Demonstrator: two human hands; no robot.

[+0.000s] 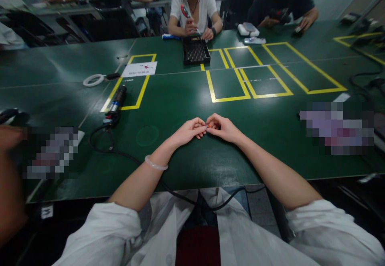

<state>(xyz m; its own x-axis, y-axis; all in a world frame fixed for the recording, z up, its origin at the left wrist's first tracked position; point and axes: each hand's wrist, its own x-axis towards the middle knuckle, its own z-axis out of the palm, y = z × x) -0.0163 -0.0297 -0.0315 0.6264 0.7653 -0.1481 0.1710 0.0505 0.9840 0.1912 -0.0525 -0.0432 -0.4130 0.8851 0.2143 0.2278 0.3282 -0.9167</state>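
Just above the green table [186, 169], my two hands meet fingertip to fingertip. A small orange-and-dark piece [207, 126], too tiny to name, is pinched where they join. My left hand [191, 131] has thumb and index finger closed at that piece, a pale bangle [156, 163] around its wrist. From the other side my right hand [223, 128] pinches the same spot with curled fingers. Most of the piece is hidden by the fingertips.
A black electric screwdriver [117, 101] lies at left, its cord [126, 152] running to the front edge. Yellow tape outlines [231, 98] mark the table. Across sit a black tray [196, 52] and a person [192, 17] holding a red-and-black tool. Blurred flat items lie at both sides.
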